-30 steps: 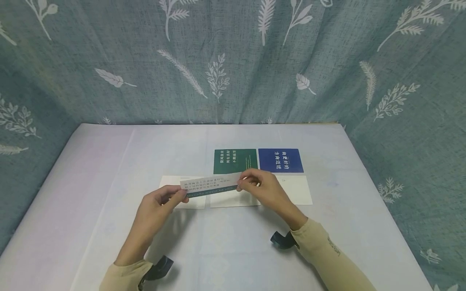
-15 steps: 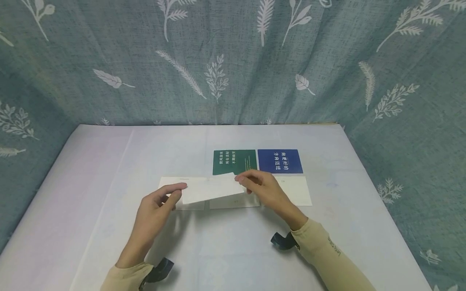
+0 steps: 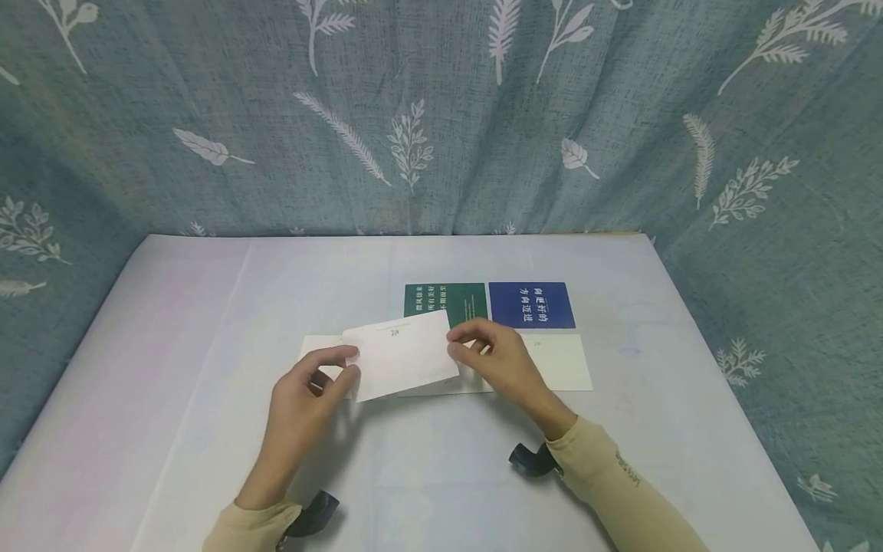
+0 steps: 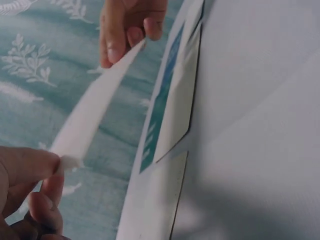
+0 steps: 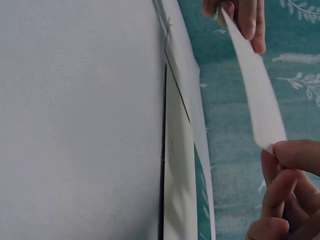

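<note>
1. Left hand (image 3: 306,391) and right hand (image 3: 493,356) pinching opposite short edges of white card (image 3: 402,363), held above the tabletop (image 3: 207,307), blank side up.
2. Two colour cards (image 3: 490,304) face up at 12 o'clock; cream cards (image 3: 562,362) lying blank underneath; held one not laid.
3. Versus 1.0 s ago: printed face gone, card flipped and flatter.

Soft, even light, faint shadows near the wrists; wrist views blurred close up
</note>
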Demonstrator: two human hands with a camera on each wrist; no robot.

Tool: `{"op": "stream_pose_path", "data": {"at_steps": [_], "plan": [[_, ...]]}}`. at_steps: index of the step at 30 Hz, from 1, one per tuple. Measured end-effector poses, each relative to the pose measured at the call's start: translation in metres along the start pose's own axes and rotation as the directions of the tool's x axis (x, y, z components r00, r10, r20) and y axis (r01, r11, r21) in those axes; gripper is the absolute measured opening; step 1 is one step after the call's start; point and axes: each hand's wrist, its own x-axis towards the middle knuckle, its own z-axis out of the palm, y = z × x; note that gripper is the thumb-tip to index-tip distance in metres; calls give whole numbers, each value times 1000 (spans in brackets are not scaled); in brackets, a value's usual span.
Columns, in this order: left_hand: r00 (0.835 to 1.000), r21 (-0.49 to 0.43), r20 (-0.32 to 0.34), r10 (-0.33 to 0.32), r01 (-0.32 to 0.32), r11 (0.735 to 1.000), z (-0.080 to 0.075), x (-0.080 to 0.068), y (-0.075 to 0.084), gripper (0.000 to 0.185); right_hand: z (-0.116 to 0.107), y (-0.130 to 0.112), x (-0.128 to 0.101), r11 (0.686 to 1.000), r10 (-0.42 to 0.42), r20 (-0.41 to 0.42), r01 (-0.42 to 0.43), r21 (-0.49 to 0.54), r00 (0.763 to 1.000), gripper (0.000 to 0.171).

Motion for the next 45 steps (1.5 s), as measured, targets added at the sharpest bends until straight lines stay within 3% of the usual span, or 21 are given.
{"op": "stream_pose_path", "data": {"at_steps": [6,14,18,28,35,45], "plan": [[998,5,-62,3,-3,1000,2,-1,2,17,-2,-24,-6,997,-11,-28,13,74,1000,16],[988,-29,-83,-129,127,991,2,-1,4,31,-1,-35,-8,993,11,-57,-5,117,998,21],[984,-17,-84,-155,154,988,2,-1,3,32,1,-36,-8,992,16,-69,-8,125,998,23],[991,-7,-72,-114,114,993,5,-4,0,33,2,-36,-11,999,20,-123,-13,53,992,22],[990,36,-91,-106,110,993,4,-3,0,31,9,-4,-4,999,9,-121,-3,47,993,19],[990,53,-116,-78,85,995,4,-3,0,30,12,0,-7,999,1,-123,-5,-33,992,16]]}}
